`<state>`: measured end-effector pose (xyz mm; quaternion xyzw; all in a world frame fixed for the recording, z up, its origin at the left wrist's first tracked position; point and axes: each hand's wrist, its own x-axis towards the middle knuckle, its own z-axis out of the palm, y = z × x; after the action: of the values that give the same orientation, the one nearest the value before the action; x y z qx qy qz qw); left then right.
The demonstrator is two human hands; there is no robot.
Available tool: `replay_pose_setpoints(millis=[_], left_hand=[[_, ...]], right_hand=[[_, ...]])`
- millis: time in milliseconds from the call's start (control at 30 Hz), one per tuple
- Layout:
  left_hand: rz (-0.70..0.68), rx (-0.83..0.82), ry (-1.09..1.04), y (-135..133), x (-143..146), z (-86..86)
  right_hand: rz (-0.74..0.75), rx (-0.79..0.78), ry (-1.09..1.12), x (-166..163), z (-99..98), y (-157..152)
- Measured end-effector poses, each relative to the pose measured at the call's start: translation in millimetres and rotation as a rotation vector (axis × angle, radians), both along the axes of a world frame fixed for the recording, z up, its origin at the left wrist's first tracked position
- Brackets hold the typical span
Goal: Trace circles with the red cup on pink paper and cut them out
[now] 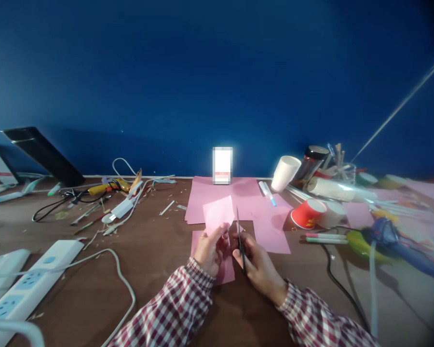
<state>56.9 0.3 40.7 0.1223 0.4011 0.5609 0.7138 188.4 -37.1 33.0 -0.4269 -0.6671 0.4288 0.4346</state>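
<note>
The small pink paper piece (pixel 217 212) stands up beyond the left hand (pixel 210 246), its lower edge pinched between thumb and fingers. Just right of that paper, the scissors (pixel 238 233) point away from the person, the right hand (pixel 258 265) closed around their handles; whether the blades touch the paper, I cannot tell. Larger pink sheets (pixel 244 190) lie on the brown table (pixel 159 274) beyond the hands, and a red paper cup (pixel 308 213) lies farther right.

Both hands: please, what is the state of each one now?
Left hand: closed, holding a piece of pink paper.
Right hand: closed, holding scissors.
</note>
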Motion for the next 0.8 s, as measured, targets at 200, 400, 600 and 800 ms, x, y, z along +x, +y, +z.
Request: replay_pose_setpoints(millis=[200, 400, 600, 800], left_hand=[[0.015, 0.022, -0.051, -2.3, 1.9, -1.4], [-0.016, 0.035, -0.043, -6.1, 6.1, 2.6], [-0.051, 0.094, -0.066, -8.5, 8.3, 2.0], [-0.050, 0.075, -0.060, -9.5, 8.0, 2.8]], right_hand=[[0.015, -0.002, 0.019, -2.8, 2.3, 1.7], [0.046, -0.024, 0.037, -1.4, 3.0, 0.9], [0.047, -0.022, 0.076, -2.4, 5.8, 1.8], [0.047, -0.033, 0.083, -2.5, 4.3, 2.0]])
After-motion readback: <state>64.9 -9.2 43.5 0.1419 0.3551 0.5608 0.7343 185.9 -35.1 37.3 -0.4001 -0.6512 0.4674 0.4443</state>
